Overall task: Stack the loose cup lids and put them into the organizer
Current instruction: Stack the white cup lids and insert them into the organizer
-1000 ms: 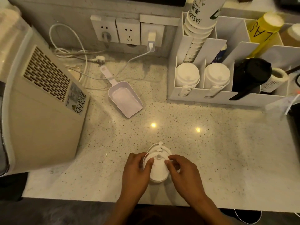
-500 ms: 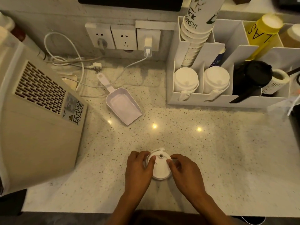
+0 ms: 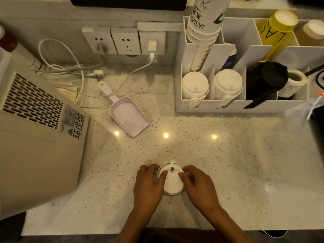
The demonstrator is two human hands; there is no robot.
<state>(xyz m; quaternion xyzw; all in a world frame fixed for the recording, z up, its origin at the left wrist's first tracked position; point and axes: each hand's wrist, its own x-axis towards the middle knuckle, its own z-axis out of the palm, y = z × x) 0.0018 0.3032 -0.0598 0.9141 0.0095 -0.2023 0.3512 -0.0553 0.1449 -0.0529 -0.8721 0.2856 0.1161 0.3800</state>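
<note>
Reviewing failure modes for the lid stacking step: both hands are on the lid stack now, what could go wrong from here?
1. The lid stack looks uneven, one rim showing at its left, so lids could slip apart when lifted.
2. Left hand and right hand hold it only at the sides; a loose hold may drop lids on the counter.
3. The organizer front slots already hold lid stacks, so fit may be tight.

Near the front edge of the speckled tabletop (image 3: 245,163), the left hand (image 3: 149,185) and right hand (image 3: 198,185) grip a stack of white cup lids (image 3: 172,181) from either side, thumbs on top. Farther back stand a white organizer (image 3: 228,106) holding 2 lid stacks, and a pale scoop (image 3: 128,114).
</note>
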